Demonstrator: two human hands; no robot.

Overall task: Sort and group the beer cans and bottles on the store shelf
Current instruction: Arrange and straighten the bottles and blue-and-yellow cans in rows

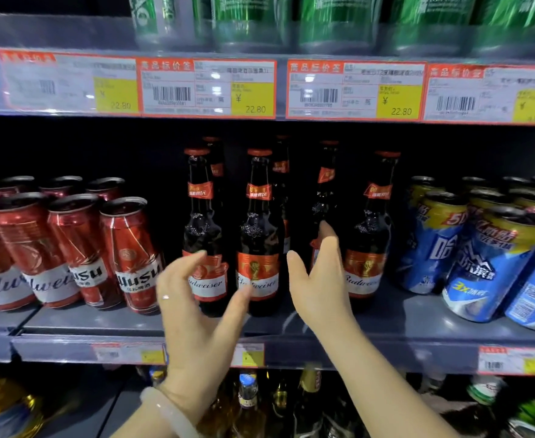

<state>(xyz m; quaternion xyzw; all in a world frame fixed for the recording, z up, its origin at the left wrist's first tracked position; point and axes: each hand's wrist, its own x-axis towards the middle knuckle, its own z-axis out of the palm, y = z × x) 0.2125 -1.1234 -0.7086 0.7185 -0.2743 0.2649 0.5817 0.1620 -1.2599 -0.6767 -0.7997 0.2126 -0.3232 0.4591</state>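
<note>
Dark Budweiser bottles with red labels stand on the middle shelf (386,324): one at the left (203,222), one in the centre (258,235), one at the right (369,241), with more behind them. My left hand (196,298) is spread in front of the left bottle, thumb near the centre bottle, gripping nothing. My right hand (320,279) is open between the centre and right bottles, its fingers reaching toward a bottle set further back (324,197).
Red Budweiser and Wusu cans (80,248) fill the shelf's left part. Blue and yellow Harbin cans (487,254) lean at the right. Green cans (332,23) stand on the shelf above, behind price tags (207,88). More bottles (249,396) sit on the shelf below.
</note>
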